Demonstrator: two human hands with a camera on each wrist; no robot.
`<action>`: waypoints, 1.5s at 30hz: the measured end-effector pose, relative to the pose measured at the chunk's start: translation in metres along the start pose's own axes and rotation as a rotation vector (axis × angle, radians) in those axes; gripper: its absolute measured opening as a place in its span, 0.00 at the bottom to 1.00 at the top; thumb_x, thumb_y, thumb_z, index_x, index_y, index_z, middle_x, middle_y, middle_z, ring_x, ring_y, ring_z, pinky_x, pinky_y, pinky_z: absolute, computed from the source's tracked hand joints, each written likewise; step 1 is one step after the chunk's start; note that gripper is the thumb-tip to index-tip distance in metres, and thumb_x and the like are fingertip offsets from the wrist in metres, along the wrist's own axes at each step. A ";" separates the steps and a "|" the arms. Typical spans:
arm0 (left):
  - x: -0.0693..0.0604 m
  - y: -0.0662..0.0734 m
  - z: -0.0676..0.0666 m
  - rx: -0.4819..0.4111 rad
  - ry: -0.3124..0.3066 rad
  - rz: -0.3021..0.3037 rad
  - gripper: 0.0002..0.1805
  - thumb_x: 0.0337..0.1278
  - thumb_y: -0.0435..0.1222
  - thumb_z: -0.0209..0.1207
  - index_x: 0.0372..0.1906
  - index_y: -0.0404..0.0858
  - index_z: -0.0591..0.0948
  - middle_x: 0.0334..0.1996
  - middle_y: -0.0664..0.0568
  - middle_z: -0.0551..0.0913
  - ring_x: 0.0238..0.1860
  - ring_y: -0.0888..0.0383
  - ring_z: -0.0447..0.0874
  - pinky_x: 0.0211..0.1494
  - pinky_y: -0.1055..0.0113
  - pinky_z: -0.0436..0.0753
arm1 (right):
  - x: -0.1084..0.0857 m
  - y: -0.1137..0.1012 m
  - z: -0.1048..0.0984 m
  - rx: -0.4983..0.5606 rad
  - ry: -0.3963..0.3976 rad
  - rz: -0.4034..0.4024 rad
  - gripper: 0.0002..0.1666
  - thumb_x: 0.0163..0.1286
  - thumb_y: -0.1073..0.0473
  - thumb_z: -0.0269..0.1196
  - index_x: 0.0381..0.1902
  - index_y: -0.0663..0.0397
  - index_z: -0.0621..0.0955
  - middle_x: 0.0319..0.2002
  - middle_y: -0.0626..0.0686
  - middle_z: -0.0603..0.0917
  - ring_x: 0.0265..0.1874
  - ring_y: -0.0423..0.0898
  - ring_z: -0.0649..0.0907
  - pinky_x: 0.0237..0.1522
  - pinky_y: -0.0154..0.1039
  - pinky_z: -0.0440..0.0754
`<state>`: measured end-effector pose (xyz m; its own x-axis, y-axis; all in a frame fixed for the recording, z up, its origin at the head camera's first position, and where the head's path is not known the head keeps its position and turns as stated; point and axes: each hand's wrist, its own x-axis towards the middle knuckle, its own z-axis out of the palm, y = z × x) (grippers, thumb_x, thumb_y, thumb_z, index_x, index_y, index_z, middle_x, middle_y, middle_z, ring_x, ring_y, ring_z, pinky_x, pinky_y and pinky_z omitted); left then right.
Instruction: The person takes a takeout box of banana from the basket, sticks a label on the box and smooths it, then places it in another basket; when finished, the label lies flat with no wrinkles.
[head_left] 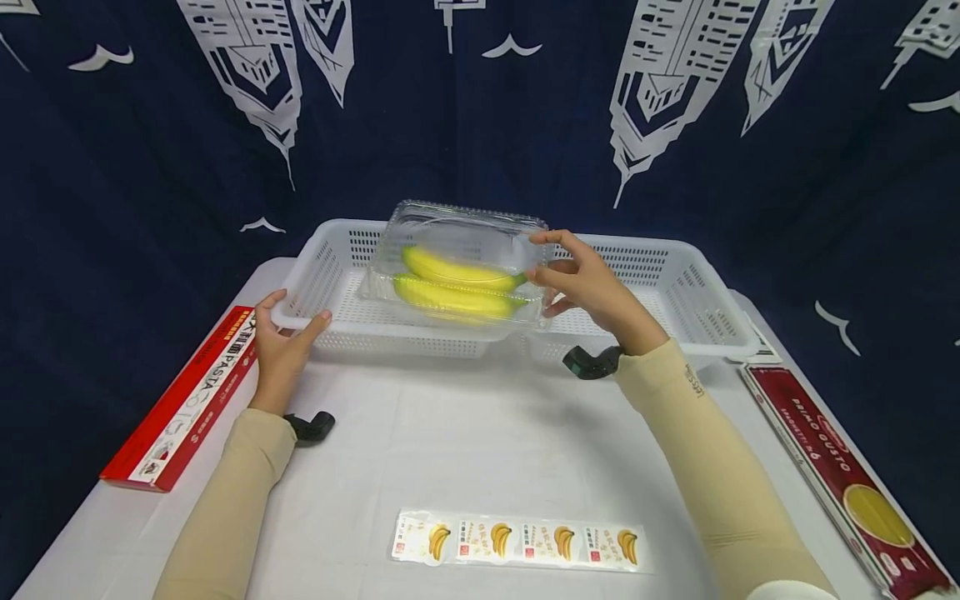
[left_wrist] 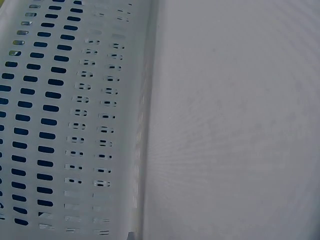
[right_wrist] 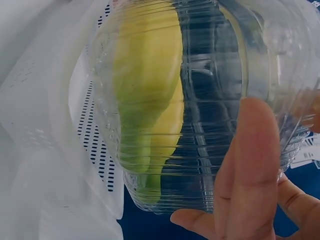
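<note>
My right hand (head_left: 592, 287) grips the right end of a clear plastic clamshell box (head_left: 472, 221), tilted above the white baskets. Two yellow bananas (head_left: 457, 271) with greenish tips lie inside it. In the right wrist view, fingers (right_wrist: 255, 160) press against the ribbed end of the box, close to the banana tips (right_wrist: 150, 185). At the left, my left hand (head_left: 283, 350) holds the front left corner of the left white basket (head_left: 330, 333), its thumb over the rim. Only the basket's slotted wall (left_wrist: 75, 115) and the tabletop show in the left wrist view; the hand is hidden there.
A second white basket (head_left: 697, 292) stands to the right, beside the left one. Red pasta boxes lie along both table sides, one at left (head_left: 187, 392) and one at right (head_left: 840, 467). A strip of banana stickers (head_left: 517, 540) lies near the front. Behind hangs a dark blue curtain (head_left: 480, 125).
</note>
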<state>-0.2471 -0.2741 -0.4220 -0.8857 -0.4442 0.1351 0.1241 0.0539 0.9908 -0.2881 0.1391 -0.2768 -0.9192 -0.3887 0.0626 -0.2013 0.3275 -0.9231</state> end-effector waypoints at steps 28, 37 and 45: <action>0.000 0.000 -0.002 -0.024 0.001 -0.011 0.45 0.70 0.31 0.69 0.83 0.51 0.57 0.79 0.48 0.63 0.76 0.49 0.68 0.79 0.60 0.72 | -0.104 0.034 -0.023 -0.028 0.021 -0.044 0.37 0.75 0.69 0.65 0.79 0.58 0.67 0.78 0.71 0.68 0.47 0.38 0.89 0.32 0.45 0.92; 0.002 0.002 -0.003 0.039 0.007 -0.060 0.47 0.71 0.36 0.69 0.85 0.56 0.55 0.80 0.50 0.61 0.73 0.52 0.68 0.75 0.60 0.74 | -0.124 0.044 -0.024 -0.036 0.021 -0.082 0.35 0.75 0.71 0.65 0.76 0.61 0.68 0.76 0.74 0.69 0.46 0.38 0.89 0.29 0.45 0.91; -0.001 0.002 -0.002 0.040 0.007 -0.054 0.47 0.71 0.36 0.69 0.85 0.55 0.55 0.79 0.50 0.62 0.73 0.53 0.69 0.74 0.61 0.75 | -0.141 0.052 -0.021 -0.033 0.022 -0.097 0.34 0.74 0.71 0.65 0.75 0.61 0.69 0.75 0.75 0.70 0.34 0.46 0.89 0.29 0.44 0.91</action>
<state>-0.2454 -0.2754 -0.4198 -0.8875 -0.4536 0.0810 0.0578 0.0649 0.9962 -0.1758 0.2289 -0.3253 -0.9022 -0.4008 0.1596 -0.3004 0.3182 -0.8992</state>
